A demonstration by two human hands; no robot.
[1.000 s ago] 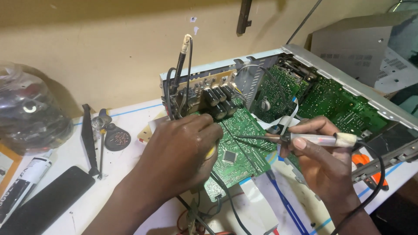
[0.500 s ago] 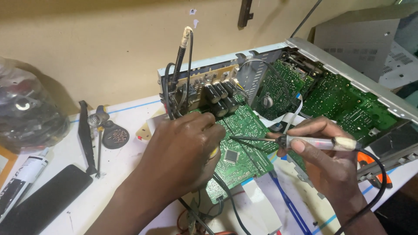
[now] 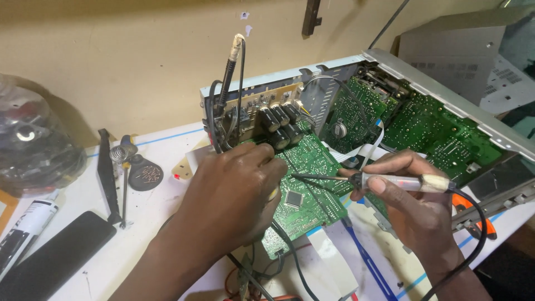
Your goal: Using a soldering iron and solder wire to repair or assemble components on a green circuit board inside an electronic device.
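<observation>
Green circuit board (image 3: 312, 184) steadied on the white counter (image 3: 161, 223) under a curled left hand (image 3: 234, 195), soldering iron (image 3: 379, 181) gripped pen-style in the right hand (image 3: 412, 206), tip best kept light on one joint, clear of the black capacitors (image 3: 278, 125).

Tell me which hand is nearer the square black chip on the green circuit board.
Left. The left hand rests on the green circuit board right beside the square black chip. The right hand is farther off to the chip's right, holding a soldering iron.
</observation>
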